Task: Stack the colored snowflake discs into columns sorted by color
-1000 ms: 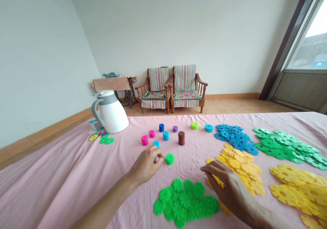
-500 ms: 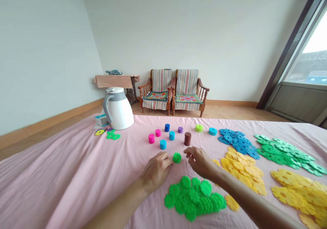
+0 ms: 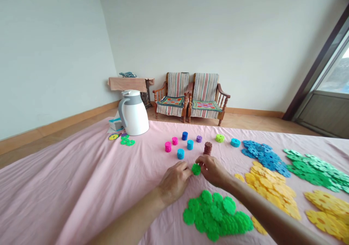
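A small stack of green notched plastic discs (image 3: 196, 169) stands on the pink cloth between my hands. My left hand (image 3: 176, 179) rests at its left side, fingers curled together and fingertips against the stack. From the right, my right hand (image 3: 214, 170) pinches at the stack's upper right edge; its fingertips are partly hidden. A loose pile of green discs (image 3: 215, 216) lies just in front, nearer to me. Behind my right hand rises a taller stack of brown discs (image 3: 207, 148).
Small blue, pink, purple and lime stacks (image 3: 220, 138) stand farther back. Piles of large blue discs (image 3: 264, 155), yellow discs (image 3: 272, 186) and green discs (image 3: 316, 168) spread on the right. A white jug (image 3: 136, 115) stands at the back left, near a few flat discs (image 3: 127, 141).
My right hand has moved left and come to the green stack; before, a gap lay between them. My left hand stays beside the stack. The whole view has shifted slightly.
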Demonstrator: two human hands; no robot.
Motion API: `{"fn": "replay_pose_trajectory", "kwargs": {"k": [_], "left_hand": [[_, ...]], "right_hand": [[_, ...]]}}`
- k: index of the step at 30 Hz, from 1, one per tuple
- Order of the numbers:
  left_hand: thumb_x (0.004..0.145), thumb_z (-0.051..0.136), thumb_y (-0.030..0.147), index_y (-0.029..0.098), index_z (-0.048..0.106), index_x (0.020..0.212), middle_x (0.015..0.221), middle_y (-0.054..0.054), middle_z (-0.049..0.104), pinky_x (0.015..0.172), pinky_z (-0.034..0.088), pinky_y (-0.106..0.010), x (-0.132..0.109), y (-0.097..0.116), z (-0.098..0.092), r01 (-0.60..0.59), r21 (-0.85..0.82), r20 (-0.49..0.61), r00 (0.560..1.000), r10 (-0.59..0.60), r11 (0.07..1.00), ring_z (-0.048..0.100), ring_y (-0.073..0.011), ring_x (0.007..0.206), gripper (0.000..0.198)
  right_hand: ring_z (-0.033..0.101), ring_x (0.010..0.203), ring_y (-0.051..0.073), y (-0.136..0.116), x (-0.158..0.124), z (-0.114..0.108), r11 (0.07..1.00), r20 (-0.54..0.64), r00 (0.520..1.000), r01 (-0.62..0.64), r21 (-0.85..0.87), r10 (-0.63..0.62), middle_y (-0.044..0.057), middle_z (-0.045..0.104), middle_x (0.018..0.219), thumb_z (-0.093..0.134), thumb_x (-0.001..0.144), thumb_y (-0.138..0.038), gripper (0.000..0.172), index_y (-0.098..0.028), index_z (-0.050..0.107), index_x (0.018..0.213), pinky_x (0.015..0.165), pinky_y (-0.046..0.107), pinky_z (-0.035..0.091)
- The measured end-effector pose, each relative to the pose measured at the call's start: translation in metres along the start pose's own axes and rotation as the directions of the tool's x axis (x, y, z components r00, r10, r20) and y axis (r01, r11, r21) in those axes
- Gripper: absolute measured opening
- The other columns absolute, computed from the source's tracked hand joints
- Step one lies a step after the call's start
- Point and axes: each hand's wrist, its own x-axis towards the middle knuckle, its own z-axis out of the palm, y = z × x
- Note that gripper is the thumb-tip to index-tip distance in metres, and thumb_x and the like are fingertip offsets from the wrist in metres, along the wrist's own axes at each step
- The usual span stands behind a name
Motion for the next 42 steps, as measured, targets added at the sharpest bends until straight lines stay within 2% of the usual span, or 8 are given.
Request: {"fn": "replay_pose_trajectory", "kwargs": {"k": [9,14,20,27,32,35,39,42], "left_hand": [[0.088,0.044,0.008,0.020,0.064,0.099,0.088,-0.002,0.059,0.079,0.044,-0.027,0.000,0.000,-0.001,0.003,-0.005,0.003,1.000,-0.003,1.000,0.055,-0.0175,0.089,0.026],[0.084,0.045,0.005,0.017,0.062,0.083,0.080,-0.002,0.056,0.073,0.043,-0.026,0.000,0.002,-0.003,0.029,-0.005,-0.016,0.999,-0.029,1.000,0.054,-0.0169,0.082,0.020],[0.083,0.045,0.003,0.018,0.063,0.088,0.081,-0.002,0.057,0.073,0.043,-0.026,0.002,0.002,-0.002,0.031,-0.018,-0.019,0.999,-0.031,0.999,0.054,-0.0170,0.084,0.024],[0.084,0.045,0.004,0.020,0.063,0.095,0.083,-0.002,0.057,0.075,0.045,-0.027,0.004,0.003,-0.003,0.040,0.000,0.010,0.999,-0.040,0.999,0.054,-0.0173,0.085,0.027],[0.083,0.043,0.004,0.021,0.063,0.094,0.083,-0.002,0.057,0.075,0.046,-0.028,0.004,0.001,0.001,0.041,-0.010,-0.014,0.999,-0.041,0.999,0.055,-0.0176,0.085,0.028],[0.080,0.042,0.001,0.019,0.060,0.090,0.088,-0.003,0.058,0.078,0.048,-0.030,0.004,-0.002,0.006,0.098,-0.061,-0.075,0.992,-0.103,0.993,0.057,-0.0178,0.086,0.027],[0.073,0.041,-0.004,0.019,0.052,0.114,0.109,-0.006,0.060,0.090,0.048,-0.033,0.005,-0.004,0.012,0.139,-0.188,-0.179,0.968,-0.174,0.972,0.057,-0.0186,0.101,0.047],[0.075,0.042,-0.003,0.020,0.041,0.131,0.121,-0.008,0.059,0.097,0.046,-0.036,0.005,-0.005,0.014,0.118,-0.248,-0.164,0.973,-0.162,0.962,0.056,-0.0188,0.110,0.061]], "right_hand": [[0.063,0.074,0.016,-0.001,-0.005,0.001,0.999,-0.064,0.997,0.038,0.022,-0.037,0.006,0.071,0.079,0.044,0.069,0.001,0.035,-0.014,0.068,0.089,0.068,0.024,0.045],[0.064,0.077,0.017,0.015,-0.017,0.004,0.999,-0.126,0.992,0.024,0.032,-0.020,0.007,0.069,0.081,0.041,0.072,-0.002,0.033,-0.014,0.067,0.089,0.072,0.026,0.046],[0.060,0.074,0.015,0.010,-0.036,-0.002,0.999,-0.081,0.996,0.048,0.017,-0.046,0.005,0.065,0.076,0.042,0.075,-0.005,0.029,-0.016,0.068,0.081,0.070,0.025,0.043],[0.056,0.078,0.016,-0.004,-0.038,-0.004,0.998,-0.032,0.998,0.057,0.000,-0.057,0.005,0.061,0.077,0.041,0.077,-0.004,0.028,-0.015,0.066,0.080,0.072,0.026,0.041],[0.056,0.078,0.016,-0.001,-0.038,-0.001,0.998,-0.050,0.997,0.064,0.019,-0.063,0.005,0.060,0.077,0.041,0.079,-0.005,0.028,-0.016,0.066,0.081,0.072,0.027,0.041],[0.056,0.077,0.016,0.002,-0.041,0.001,0.997,-0.074,0.995,0.064,0.040,-0.061,0.004,0.060,0.077,0.041,0.078,-0.005,0.028,-0.017,0.066,0.081,0.071,0.027,0.042],[0.058,0.075,0.015,0.002,-0.046,0.000,0.988,-0.083,0.995,0.064,0.139,-0.053,0.003,0.062,0.077,0.043,0.078,-0.004,0.028,-0.019,0.067,0.079,0.069,0.026,0.043],[0.059,0.076,0.015,0.000,-0.048,-0.002,0.970,-0.078,0.994,0.099,0.222,-0.083,0.003,0.064,0.079,0.043,0.078,-0.004,0.030,-0.019,0.069,0.082,0.071,0.026,0.044]]}}
